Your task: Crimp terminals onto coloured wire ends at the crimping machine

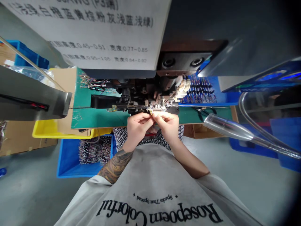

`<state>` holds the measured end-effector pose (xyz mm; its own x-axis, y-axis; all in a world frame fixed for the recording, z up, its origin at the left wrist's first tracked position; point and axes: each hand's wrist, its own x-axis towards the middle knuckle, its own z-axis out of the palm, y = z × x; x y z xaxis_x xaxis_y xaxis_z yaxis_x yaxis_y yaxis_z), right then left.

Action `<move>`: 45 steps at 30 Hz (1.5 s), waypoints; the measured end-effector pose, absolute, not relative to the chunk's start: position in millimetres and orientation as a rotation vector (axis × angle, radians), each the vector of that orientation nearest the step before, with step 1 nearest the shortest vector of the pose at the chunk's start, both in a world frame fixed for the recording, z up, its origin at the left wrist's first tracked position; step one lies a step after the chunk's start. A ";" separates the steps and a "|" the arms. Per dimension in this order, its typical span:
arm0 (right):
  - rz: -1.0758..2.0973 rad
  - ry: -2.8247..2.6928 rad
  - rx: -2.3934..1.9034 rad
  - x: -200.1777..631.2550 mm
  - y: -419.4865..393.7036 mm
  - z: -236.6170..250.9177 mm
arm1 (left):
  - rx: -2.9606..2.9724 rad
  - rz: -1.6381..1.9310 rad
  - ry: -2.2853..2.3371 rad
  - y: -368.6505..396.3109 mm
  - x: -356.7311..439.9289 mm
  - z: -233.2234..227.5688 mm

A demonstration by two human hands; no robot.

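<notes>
Close tog., hands [138, 129] w/ wires [150, 110]

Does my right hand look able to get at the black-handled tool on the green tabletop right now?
Probably yes, once your right hand leaves the thin wires: the black-handled tool lies in view off to its right, though the clear tube close by might crowd the way.

Over here, the green bench [101, 118] is carrying a dark machine [139, 89]. Thin wires [95, 83] are lying toward its left end, and what look like pliers [201, 112] are resting rightward.
</notes>
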<state>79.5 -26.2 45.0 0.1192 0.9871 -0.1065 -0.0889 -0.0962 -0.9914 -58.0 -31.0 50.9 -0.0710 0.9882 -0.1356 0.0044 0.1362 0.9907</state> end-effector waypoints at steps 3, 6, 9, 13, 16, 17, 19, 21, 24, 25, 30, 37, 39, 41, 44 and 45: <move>1.175 -1.003 -1.293 80.2 -27.6 44.3 | 1.061 1.165 1.289 -30.9 -57.5 51.7; 1.119 -0.990 -1.311 79.9 -27.3 43.1 | 1.049 1.197 1.234 -30.8 -54.7 51.9; 1.082 -0.962 -1.305 79.1 -26.0 43.3 | 1.043 1.226 1.217 -30.4 -51.0 53.2; 1.076 -0.955 -1.313 78.5 -23.0 46.4 | 1.055 1.249 1.212 -29.7 -48.9 55.3; 1.102 -0.946 -1.333 78.2 -20.3 47.1 | 1.075 1.247 1.219 -29.6 -50.4 54.4; 1.110 -0.933 -1.334 78.1 -19.6 46.8 | 1.081 1.238 1.234 -29.8 -51.1 53.5; 1.122 -0.907 -1.336 77.7 -18.7 45.6 | 1.091 1.214 1.268 -30.2 -52.6 51.0; 1.128 -0.893 -1.332 77.2 -18.8 44.4 | 1.086 1.200 1.288 -30.5 -53.4 48.6; 1.142 -0.909 -1.319 76.5 -20.7 43.4 | 1.061 1.192 1.298 -30.5 -53.3 48.7; 1.143 -0.926 -1.325 76.3 -21.7 43.4 | 1.054 1.185 1.302 -30.3 -53.1 50.0; 1.081 -1.016 -1.350 76.6 -25.5 45.5 | 1.053 1.144 1.294 -29.9 -51.9 60.3; 1.087 -0.951 -1.320 77.6 -22.2 45.5 | 1.041 1.176 1.239 -30.1 -49.8 62.5; 1.094 -0.951 -1.327 77.2 -21.9 44.4 | 1.050 1.177 1.242 -29.8 -49.3 60.6; 1.077 -0.947 -1.340 76.4 -22.7 43.1 | 1.060 1.176 1.249 -29.7 -49.1 59.1; 1.073 -0.916 -1.346 75.4 -24.3 41.3 | 1.082 1.191 1.261 -29.8 -49.4 58.0; 1.082 -0.904 -1.342 75.2 -24.5 40.9 | 1.091 1.195 1.262 -30.0 -49.7 58.0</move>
<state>75.2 -24.5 40.9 0.2828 0.9548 -0.0919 -0.0798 -0.0721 -0.9942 -49.7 -30.0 58.0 -0.0493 0.9945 -0.0920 -0.0379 0.0901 0.9952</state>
